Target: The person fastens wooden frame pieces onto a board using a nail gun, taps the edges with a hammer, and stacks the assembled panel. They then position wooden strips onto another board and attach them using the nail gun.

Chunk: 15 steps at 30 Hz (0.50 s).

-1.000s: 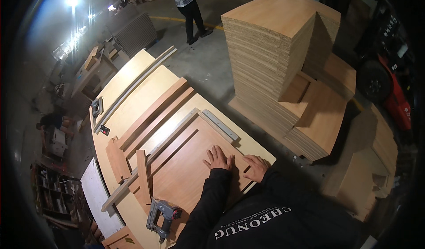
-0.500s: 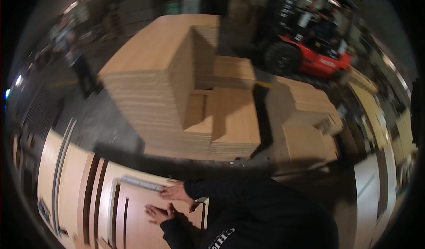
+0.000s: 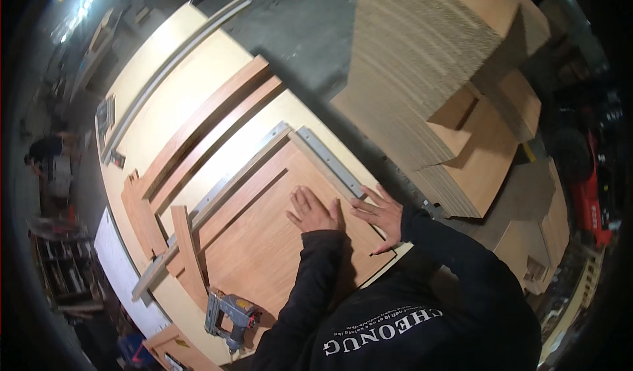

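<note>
A flat reddish-brown wooden panel (image 3: 264, 239) with a long dark slot lies on a pale work board (image 3: 231, 58). My left hand (image 3: 316, 211) rests flat on the panel's face, fingers stretched out. Just right of it, my right hand (image 3: 382, 216) spreads across the panel's right edge, its fingers at the near end of a grey metal bar (image 3: 330, 161) and its thumb pointing back toward me. Neither hand is closed around anything. A second metal-faced strip (image 3: 241, 173) runs along the panel's left side. Near its lower-left corner lies a nail gun (image 3: 231, 318).
Two wooden rails (image 3: 204, 130) and a shorter crosspiece (image 3: 142, 219) lie left of the panel. A long metal rail (image 3: 165, 67) is farther left. High stacks of cut boards (image 3: 415, 61) stand at the right, with a red forklift (image 3: 593, 193) beyond. A person (image 3: 49, 150) is far left.
The view has swung down and left, bringing the work board to the middle and the nail gun into sight. Both hands stay at the panel, the left now lying flat.
</note>
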{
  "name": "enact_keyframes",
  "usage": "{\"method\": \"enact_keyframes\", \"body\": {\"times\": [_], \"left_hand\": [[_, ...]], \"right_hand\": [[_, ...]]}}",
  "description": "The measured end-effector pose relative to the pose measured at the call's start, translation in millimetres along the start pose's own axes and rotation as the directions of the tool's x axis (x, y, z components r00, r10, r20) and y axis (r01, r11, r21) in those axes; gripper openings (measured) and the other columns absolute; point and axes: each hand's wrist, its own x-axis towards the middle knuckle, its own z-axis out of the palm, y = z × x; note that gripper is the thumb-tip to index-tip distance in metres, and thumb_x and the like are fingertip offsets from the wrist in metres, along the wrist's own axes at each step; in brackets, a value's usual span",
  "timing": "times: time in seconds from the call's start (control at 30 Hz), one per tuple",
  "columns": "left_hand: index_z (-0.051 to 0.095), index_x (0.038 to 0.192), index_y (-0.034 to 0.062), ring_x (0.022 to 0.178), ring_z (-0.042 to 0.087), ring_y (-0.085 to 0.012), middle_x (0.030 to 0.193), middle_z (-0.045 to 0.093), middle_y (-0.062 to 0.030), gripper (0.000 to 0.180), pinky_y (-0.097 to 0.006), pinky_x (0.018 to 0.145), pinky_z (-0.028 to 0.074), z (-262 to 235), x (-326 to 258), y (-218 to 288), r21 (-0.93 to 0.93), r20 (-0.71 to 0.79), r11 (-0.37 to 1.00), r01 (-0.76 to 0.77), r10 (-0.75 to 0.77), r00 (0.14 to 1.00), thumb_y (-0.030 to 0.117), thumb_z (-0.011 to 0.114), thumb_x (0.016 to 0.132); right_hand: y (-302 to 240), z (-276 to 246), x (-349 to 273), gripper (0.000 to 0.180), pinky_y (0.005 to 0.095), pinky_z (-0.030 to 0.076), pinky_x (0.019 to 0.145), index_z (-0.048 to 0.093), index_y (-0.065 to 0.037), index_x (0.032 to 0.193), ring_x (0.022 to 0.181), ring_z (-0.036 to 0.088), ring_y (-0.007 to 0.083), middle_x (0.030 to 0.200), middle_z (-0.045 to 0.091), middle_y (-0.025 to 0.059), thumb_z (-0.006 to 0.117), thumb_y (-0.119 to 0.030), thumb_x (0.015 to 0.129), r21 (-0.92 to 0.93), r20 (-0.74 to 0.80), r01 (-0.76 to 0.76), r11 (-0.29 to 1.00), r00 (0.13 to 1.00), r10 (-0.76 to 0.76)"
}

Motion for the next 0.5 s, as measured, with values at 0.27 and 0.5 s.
{"method": "enact_keyframes", "body": {"times": [0.27, 0.5], "left_hand": [[0.021, 0.135, -0.0025, 0.134, 0.011, -0.0324, 0.142, 0.02, -0.0191, 0.074, -0.057, 0.103, 0.003, 4, -6, -5, 0.035, 0.062, 0.998, 0.053, -0.056, 0.997, 0.043, 0.047, 0.082], [0.023, 0.135, -0.0007, 0.133, 0.013, -0.0335, 0.141, 0.021, -0.0183, 0.076, -0.057, 0.103, 0.003, 7, 12, -7, -0.087, -0.044, 0.996, -0.012, 0.009, 0.999, 0.04, 0.054, 0.079]], "right_hand": [[9, 20, 2, 0.112, 0.0607, 0.002, 0.103, 0.018, -0.015, 0.14, 0.134, -0.001, 0.0381, 0.147, 0.009, 0.0056, 0.067, -0.065, 0.052, 0.034, -0.003, 0.035, 0.999, 0.999, -0.035], [15, 22, -1, 0.114, 0.0619, 0.004, 0.102, 0.015, -0.016, 0.14, 0.133, -0.002, 0.0398, 0.148, 0.004, 0.0048, 0.066, -0.066, 0.052, 0.003, -0.011, 0.037, 0.999, 0.999, -0.037]]}}
